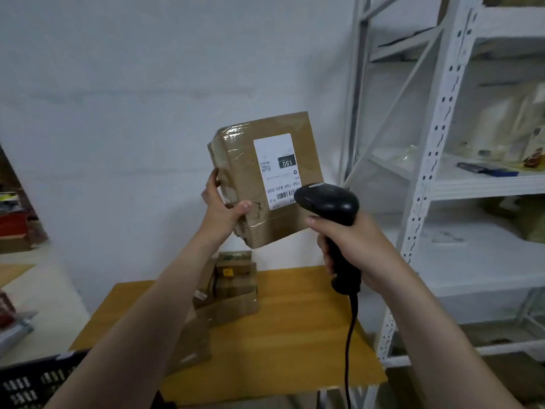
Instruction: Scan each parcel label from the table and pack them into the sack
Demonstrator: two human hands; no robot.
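The parcel (265,178) is brown cardboard, matt, wrapped in glossy clear tape that wrinkles at the corners; its label (277,169) is smooth white paper. The barcode scanner (330,205) is black plastic with a slight sheen. The desk (295,335) is smooth yellow wood grain. The shelving rack (436,143) is white-painted metal.

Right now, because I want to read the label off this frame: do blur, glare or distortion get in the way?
Head view: light soft and even, no hard shadows; on the label large print reads, small print is blurred; tape on the box shows mild glare; the wide angle bows the shelf posts; shelf goods look soft.
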